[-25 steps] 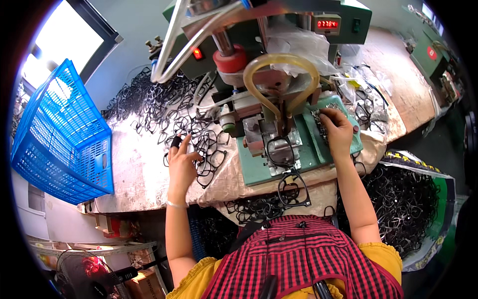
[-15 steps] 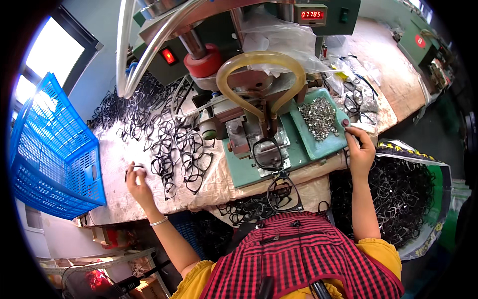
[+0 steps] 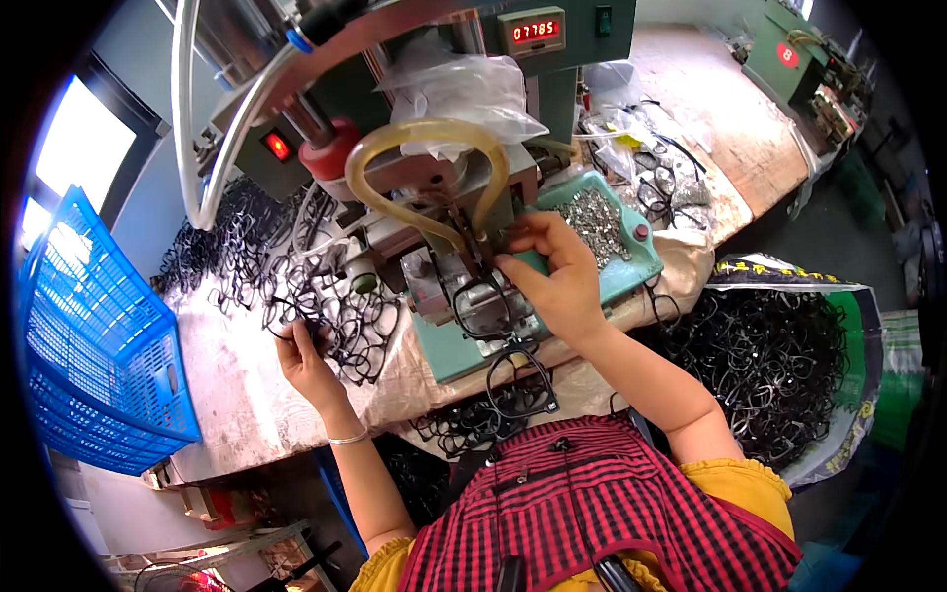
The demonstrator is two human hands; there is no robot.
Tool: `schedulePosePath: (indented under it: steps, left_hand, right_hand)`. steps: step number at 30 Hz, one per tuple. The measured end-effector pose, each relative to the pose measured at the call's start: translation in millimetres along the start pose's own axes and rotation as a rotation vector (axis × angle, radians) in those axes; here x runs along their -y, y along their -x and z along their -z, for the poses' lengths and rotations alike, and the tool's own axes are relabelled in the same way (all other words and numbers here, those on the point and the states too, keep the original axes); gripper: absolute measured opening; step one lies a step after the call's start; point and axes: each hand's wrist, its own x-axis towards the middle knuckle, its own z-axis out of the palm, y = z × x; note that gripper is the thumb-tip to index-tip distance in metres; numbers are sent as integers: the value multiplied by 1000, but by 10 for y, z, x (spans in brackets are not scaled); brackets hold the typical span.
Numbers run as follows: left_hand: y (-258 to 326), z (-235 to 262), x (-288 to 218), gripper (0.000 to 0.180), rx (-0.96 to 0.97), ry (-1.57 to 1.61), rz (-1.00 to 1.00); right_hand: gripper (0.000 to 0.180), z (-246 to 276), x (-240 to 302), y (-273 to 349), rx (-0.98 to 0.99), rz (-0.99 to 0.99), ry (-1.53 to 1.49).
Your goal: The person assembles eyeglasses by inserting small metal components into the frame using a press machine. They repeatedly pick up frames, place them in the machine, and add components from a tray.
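A black eyeglass frame (image 3: 481, 308) sits in the fixture of a green bench press (image 3: 434, 352), and another black eyeglass frame (image 3: 521, 385) hangs at the press's front edge. My right hand (image 3: 564, 286) reaches in from the right, its thumb and fingers bent together beside the tool head above the clamped frame. What lies between those fingertips is hidden. At the left, my left hand (image 3: 314, 373) pinches the rim of a black eyeglass frame at the edge of a loose pile of frames (image 3: 345, 326).
A teal tray (image 3: 639, 264) of small metal pieces stands right of the press, with a dark red knob (image 3: 641, 233). A looped yellowish hose (image 3: 360, 163) arches above the fixture. Blue basket (image 3: 109, 365) at left; open sack (image 3: 860, 345) of black frames at lower right.
My right hand has left the knob at the tray's corner and moved left to the press head. My left hand has moved to the pile of frames. The whole view has shifted.
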Motion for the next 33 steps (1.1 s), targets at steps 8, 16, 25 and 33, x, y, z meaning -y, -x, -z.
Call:
schedulePosePath:
  steps: [8,16,25,33]
  left_hand:
    - [566,-730,-1214,11,212,316,-655]
    - [896,-1073,-1188,28,874,-113,-917]
    - [854,-1145,-1047,23,939,-173,-960]
    - [1316,-629,-1096,39,751,-289,-801]
  right_hand:
    - [49,-144,274,-13,38,-195,-373]
    - [41,590,4,-199,-128,22,317]
    - [27,1117,-400,111,21,178,1121]
    - [11,850,-598,-161,-126,276,1069]
